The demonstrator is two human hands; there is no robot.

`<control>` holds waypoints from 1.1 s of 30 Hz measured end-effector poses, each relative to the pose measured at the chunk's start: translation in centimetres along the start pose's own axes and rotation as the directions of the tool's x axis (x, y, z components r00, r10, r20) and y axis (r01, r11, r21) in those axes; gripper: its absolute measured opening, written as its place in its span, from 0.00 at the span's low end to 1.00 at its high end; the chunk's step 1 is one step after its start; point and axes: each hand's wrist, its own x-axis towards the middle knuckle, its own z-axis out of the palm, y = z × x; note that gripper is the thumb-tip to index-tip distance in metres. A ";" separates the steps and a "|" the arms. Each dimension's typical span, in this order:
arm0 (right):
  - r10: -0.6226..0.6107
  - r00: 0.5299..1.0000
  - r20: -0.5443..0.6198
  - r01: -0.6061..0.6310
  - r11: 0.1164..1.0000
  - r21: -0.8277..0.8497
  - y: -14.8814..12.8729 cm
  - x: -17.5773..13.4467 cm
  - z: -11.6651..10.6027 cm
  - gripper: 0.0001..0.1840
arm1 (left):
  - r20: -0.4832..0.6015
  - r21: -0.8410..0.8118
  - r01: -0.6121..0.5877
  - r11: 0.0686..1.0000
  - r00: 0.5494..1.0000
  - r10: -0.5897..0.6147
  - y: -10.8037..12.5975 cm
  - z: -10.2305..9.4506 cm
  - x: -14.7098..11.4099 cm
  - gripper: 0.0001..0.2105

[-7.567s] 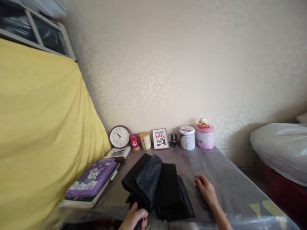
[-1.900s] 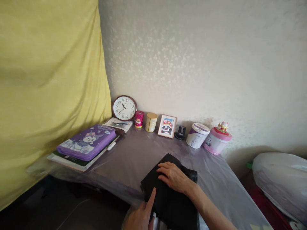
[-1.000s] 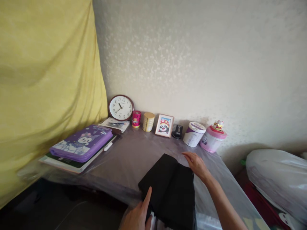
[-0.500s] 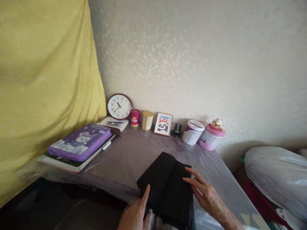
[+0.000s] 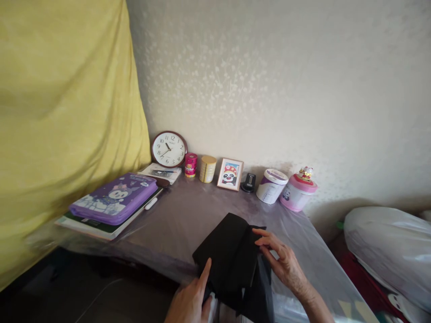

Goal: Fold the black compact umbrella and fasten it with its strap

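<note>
A flat, black folded bundle (image 5: 224, 258) with a crease down it lies at the near edge of the table; I cannot tell whether it is cloth, paper or plastic. My left hand (image 5: 193, 296) grips its lower left edge, the index finger laid on top. At its right side, the fingertips of my right hand (image 5: 278, 258) are pinched on a black flap. Below that hand a thin, partly see-through black layer (image 5: 261, 294) hangs loose. Something whitish shows under the bundle near my left hand, mostly hidden.
Along the wall stand a clock (image 5: 169, 149), a pink can (image 5: 191, 165), a yellow-lidded tin (image 5: 208, 169), a framed panda picture (image 5: 230, 174), a white tub (image 5: 272, 186) and a pink-lidded tub (image 5: 298, 193). A purple case (image 5: 114, 197) lies on books at left; a plastic bag (image 5: 387, 242) sits right.
My right hand has drawn the right flap inward and leftward over the bundle, uncovering the thin black layer at lower right. My left hand stays in place.
</note>
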 end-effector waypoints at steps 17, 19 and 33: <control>-0.055 0.940 -0.336 0.071 0.997 0.035 -1.0 6.2 8.3 0.06 | -0.007 0.001 -0.023 1.000 1.000 0.023 0.3 -0.5 0.2 0.36; -0.068 0.932 -0.357 0.076 0.997 0.009 -1.0 6.8 9.6 0.06 | -0.010 0.024 -0.019 1.000 1.000 0.020 0.2 -0.3 0.3 0.36; 0.051 0.994 -0.092 -0.069 0.977 -0.204 -0.4 7.4 12.8 0.11 | 0.024 0.050 -0.019 0.999 1.000 0.018 0.9 -0.7 0.2 0.32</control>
